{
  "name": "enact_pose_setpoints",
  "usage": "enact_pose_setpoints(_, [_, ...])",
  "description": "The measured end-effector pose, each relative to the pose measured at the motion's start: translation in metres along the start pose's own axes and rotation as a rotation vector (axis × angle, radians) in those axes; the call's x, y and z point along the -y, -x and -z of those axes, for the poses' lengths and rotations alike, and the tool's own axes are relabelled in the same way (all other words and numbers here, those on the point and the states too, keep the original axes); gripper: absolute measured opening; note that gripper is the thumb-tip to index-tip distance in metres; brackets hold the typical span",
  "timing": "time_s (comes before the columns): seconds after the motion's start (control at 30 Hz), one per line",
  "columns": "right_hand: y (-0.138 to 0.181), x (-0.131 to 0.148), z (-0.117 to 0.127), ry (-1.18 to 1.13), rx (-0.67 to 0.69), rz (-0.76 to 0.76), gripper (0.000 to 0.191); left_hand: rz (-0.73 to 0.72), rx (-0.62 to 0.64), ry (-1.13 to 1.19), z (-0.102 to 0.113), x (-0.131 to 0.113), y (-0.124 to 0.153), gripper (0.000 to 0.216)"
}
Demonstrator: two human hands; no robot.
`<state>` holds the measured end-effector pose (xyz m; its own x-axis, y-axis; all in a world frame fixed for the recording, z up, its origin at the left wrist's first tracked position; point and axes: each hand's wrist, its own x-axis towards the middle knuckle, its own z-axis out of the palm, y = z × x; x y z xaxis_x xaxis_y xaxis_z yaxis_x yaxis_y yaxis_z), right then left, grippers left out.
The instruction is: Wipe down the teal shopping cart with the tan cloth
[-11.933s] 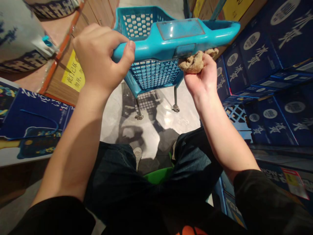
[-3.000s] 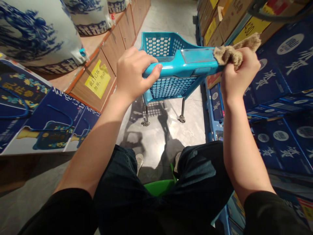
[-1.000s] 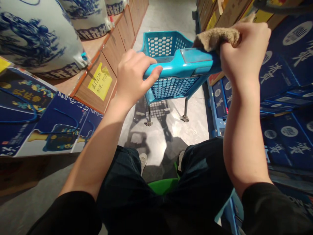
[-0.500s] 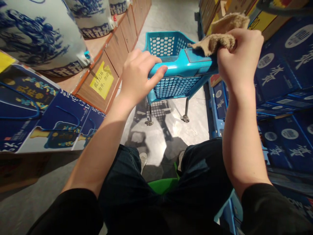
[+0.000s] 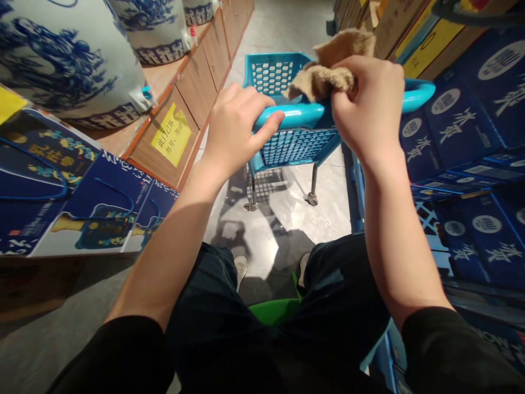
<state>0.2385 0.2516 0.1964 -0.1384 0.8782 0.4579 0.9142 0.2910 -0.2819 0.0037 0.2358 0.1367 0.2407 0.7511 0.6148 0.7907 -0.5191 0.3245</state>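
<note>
A blue plastic shopping cart (image 5: 301, 146) with honeycomb-patterned sides stands in front of me. My left hand (image 5: 240, 123) is wrapped round the left end of its handle (image 5: 292, 116), thumb toward me. In my right hand (image 5: 371, 104) is a crumpled tan cloth (image 5: 324, 79), pressed against the middle of the handle. That hand is closed in a fist, and part of the cloth sticks up above it. The right end of the handle shows beyond my knuckles. Below, the cart's front legs end in casters on the floor.
Large blue-and-white jars (image 5: 61, 60) stand on a wooden cabinet (image 5: 200, 71) at the left, near dark blue gift boxes (image 5: 106, 202). Stacked blue cartons (image 5: 463, 120) line the right side. I sit over a green seat (image 5: 274, 311), with pale tiled floor (image 5: 262, 235) between my feet.
My right hand has slid left along the handle with the cloth, uncovering the handle's right end and covering its middle. My left hand has stayed almost in place.
</note>
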Motion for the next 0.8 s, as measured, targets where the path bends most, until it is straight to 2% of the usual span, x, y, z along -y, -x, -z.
enact_pose_setpoints(0.1, [0.001, -0.004, 0.001, 0.064, -0.054, -0.091, 0.049, -0.009, -0.024, 0.063, -0.005, 0.002, -0.001, 0.041])
enact_pose_setpoints(0.27, [0.027, 0.032, -0.016, -0.016, 0.072, 0.129, 0.051, -0.006, -0.036, 0.102, -0.013, 0.012, -0.003, 0.033])
enact_pose_setpoints(0.33, [0.032, 0.036, -0.023, -0.048, 0.118, 0.185, 0.050, -0.001, -0.018, 0.105, -0.013, 0.014, -0.002, 0.032])
enact_pose_setpoints(0.4, [0.029, 0.028, -0.026, -0.056, 0.105, 0.190, 0.052, -0.001, -0.006, 0.108, -0.012, 0.014, -0.002, 0.032])
enact_pose_setpoints(0.6, [0.015, -0.026, -0.029, -0.008, -0.092, 0.104, 0.054, -0.026, -0.024, 0.151, -0.011, 0.009, -0.005, 0.034])
enact_pose_setpoints(0.7, [0.024, -0.028, -0.041, -0.030, -0.177, 0.110, 0.059, -0.045, -0.038, 0.147, -0.014, 0.010, -0.006, 0.034])
enact_pose_setpoints(0.8, [0.039, -0.013, -0.056, -0.019, -0.159, 0.174, 0.062, -0.033, -0.050, 0.117, -0.016, 0.013, -0.005, 0.032])
